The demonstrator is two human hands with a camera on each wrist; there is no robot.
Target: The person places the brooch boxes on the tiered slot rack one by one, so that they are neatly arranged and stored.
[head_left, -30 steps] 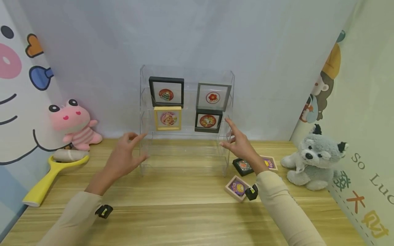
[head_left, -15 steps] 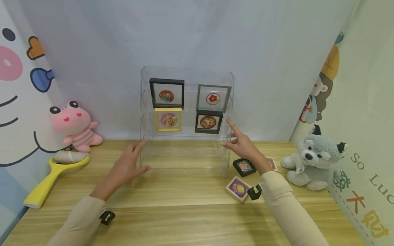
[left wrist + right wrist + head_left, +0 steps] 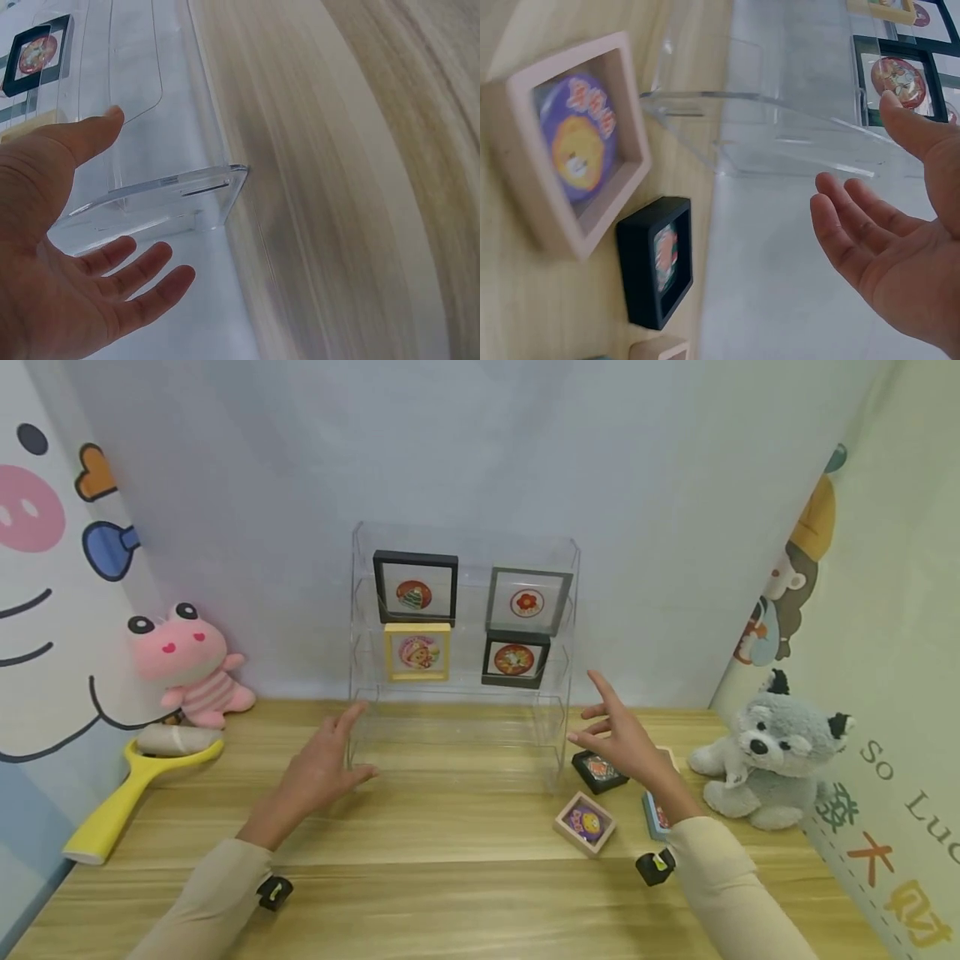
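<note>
A clear acrylic tiered rack (image 3: 450, 731) stands on the wooden table against the back cloth. Its upper tiers bear a black frame (image 3: 414, 596), a grey frame (image 3: 527, 602), a yellow frame (image 3: 417, 653) and a smaller black frame (image 3: 515, 658), each with a round badge inside. My left hand (image 3: 318, 768) is spread at the rack's left side; in the left wrist view the side panel (image 3: 165, 184) lies between thumb and fingers. My right hand (image 3: 622, 739), holding nothing, hovers off the rack's right side with its fingers loosely extended.
Right of the rack lie a pale wooden frame (image 3: 585, 823), a black frame (image 3: 599, 771) and a blue frame (image 3: 655, 817) partly behind my right wrist. A grey plush dog (image 3: 776, 760) sits farther right. At left are a pink plush frog (image 3: 187, 664) and a yellow lint roller (image 3: 123, 785).
My right hand has drawn away from the rack to the right, uncovering the blue frame. The left hand has shifted down slightly along the rack's left side. The framed badges stay in place.
</note>
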